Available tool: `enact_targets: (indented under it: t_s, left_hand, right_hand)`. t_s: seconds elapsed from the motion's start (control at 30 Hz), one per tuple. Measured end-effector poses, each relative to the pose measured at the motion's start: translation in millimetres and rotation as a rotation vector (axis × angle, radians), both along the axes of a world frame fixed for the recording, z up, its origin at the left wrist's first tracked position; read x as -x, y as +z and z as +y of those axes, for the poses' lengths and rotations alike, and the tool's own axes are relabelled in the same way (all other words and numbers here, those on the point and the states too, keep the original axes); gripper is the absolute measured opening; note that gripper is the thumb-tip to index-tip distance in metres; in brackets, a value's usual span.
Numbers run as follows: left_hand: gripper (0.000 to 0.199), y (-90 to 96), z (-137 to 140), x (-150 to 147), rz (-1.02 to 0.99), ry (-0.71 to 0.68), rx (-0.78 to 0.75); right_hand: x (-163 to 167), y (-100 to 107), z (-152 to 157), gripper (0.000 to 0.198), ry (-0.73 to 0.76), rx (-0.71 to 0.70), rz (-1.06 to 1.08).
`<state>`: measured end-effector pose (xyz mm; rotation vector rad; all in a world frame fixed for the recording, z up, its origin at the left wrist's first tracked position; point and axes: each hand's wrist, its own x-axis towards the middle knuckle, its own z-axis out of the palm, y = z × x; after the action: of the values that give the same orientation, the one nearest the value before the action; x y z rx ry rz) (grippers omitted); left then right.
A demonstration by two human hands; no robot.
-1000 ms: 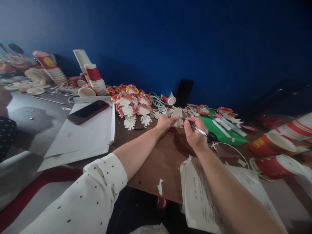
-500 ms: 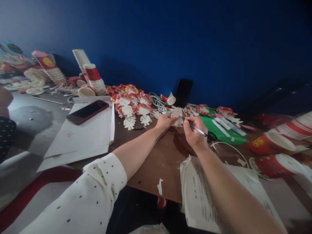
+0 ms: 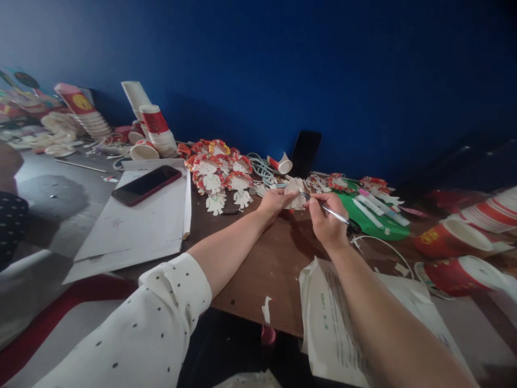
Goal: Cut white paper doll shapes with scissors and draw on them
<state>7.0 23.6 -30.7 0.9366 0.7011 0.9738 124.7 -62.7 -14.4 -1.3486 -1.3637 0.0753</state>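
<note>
It was a craft workspace; red-fringed white paper dolls [image 3: 212, 180] and stacked red-and-white paper cups [image 3: 159, 132] were left of the left hand [image 3: 275, 201]; slim white markers [image 3: 368, 214] lay right of the right hand [image 3: 329, 218].

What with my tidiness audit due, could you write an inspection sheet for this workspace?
Surface: brown tabletop, paper scrap near its front edge.
Job's things: pale paper cutout; pen, tip at the cutout, contact unclear.
Clutter: stacked paper cups, paper figures, phone on white board, markers on green sheet.
Grips: left grip holds the cutout; right grip holds the pen.
Cables: looped bluish cord beside the paper figures; pale cord at right.
Surroundings: blue wall behind; another person's dark sleeve at left edge.
</note>
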Motion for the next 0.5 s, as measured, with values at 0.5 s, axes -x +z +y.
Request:
enact_targets:
  t_s: [0.5]
  left_hand:
    - [0.021, -2.1, 5.8, -1.5, -0.131, -0.099, 0.03]
  right_hand:
    - [9.0, 9.6, -0.3, 0.007, -0.072, -0.044, 0.096]
